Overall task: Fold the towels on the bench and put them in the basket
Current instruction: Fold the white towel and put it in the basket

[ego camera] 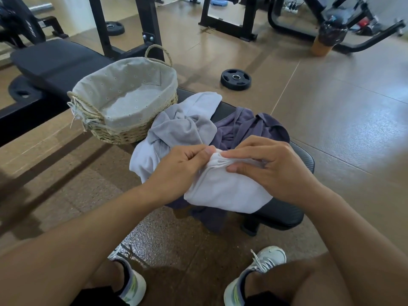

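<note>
While both the left hand [187, 166] and right hand [265, 164] pinch its bunched edge, the white towel [225, 191] hangs smooth and pale.

Your way to the basket [125, 102], centre-left of frame, lies open from above; its rope handle [157, 54] rises at the far rim. Crumpled grey towel [183, 127] crowds its right wall.

Basket [123, 100] on the desk [284, 214] at its far end, towels [183, 127] heaped just beside it toward the near edge, weight plate [235, 79] on the floor behind
</note>
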`<state>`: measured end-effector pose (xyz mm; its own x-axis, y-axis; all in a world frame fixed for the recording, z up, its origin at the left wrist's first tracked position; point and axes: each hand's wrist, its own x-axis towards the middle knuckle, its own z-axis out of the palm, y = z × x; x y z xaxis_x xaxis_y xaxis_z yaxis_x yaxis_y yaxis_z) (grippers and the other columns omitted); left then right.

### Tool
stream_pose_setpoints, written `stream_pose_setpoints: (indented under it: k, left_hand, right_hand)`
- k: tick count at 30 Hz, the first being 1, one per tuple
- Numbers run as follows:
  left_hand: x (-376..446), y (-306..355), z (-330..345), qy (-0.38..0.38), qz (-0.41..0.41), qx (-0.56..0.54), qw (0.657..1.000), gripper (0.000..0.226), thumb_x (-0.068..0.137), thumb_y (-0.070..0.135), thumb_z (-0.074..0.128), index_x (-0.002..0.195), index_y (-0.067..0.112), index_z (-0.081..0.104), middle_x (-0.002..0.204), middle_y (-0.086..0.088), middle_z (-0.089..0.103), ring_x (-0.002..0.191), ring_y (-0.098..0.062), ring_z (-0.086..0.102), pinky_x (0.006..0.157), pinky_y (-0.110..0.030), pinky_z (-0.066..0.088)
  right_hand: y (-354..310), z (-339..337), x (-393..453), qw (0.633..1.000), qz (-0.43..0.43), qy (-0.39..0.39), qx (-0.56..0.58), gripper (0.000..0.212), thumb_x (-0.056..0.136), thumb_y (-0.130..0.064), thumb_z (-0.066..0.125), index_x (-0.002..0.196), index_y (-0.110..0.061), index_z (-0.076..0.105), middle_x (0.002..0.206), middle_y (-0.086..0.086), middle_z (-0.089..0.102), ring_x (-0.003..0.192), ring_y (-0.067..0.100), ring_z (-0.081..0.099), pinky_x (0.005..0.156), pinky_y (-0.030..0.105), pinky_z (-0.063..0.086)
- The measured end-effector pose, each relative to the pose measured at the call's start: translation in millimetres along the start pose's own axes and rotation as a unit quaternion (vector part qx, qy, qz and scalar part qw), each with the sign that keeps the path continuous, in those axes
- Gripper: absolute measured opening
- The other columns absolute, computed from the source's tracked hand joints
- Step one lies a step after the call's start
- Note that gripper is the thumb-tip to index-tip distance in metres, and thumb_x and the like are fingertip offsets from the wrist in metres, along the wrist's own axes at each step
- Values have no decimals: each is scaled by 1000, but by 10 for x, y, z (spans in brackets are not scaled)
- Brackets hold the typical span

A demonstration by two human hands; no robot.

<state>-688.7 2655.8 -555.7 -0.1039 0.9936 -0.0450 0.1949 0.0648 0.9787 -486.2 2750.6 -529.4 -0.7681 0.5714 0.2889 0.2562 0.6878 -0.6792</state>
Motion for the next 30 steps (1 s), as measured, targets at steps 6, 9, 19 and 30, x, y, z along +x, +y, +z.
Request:
stream_pose_setpoints:
  k: [6, 9, 19, 30]
  left_hand:
    - [-21, -21, 52, -42, 37, 58, 997, 39, 78, 41, 85, 113, 30, 73, 103, 12, 77, 98, -4, 71, 85, -23, 56]
    - [25, -81, 50, -10, 50, 59, 997, 28, 84, 24, 81, 111, 23, 73, 99, 9, 78, 95, -5, 71, 83, -21, 55]
    - [317, -191, -164, 3, 10, 84, 996, 25, 96, 42, 64, 110, 21, 69, 105, -9, 74, 101, -27, 68, 94, -47, 53]
    - [634, -395, -300, 25, -4, 200, 980, 44, 75, 16, 86, 111, 15, 60, 106, -5, 69, 102, -23, 66, 89, -41, 56]
  right_hand:
    - [-27, 10, 7, 999, 47, -13, 0, 29, 82, -42, 80, 109, -38, 70, 96, -18, 73, 90, 6, 68, 73, 19, 52]
    - [-5, -73, 33, 992, 84, -89, -23, 55, 70, -59, 81, 120, -46, 62, 105, -23, 70, 98, 2, 65, 79, 17, 50]
    - [444, -175, 185, 981, 189, -38, -35, 25, 74, -35, 89, 89, -35, 69, 79, -23, 69, 68, -4, 61, 59, 10, 43]
    - [776, -34, 385, 973, 216, -79, 1, 45, 72, -24, 90, 108, -33, 65, 102, -15, 70, 92, 3, 64, 83, 24, 50]
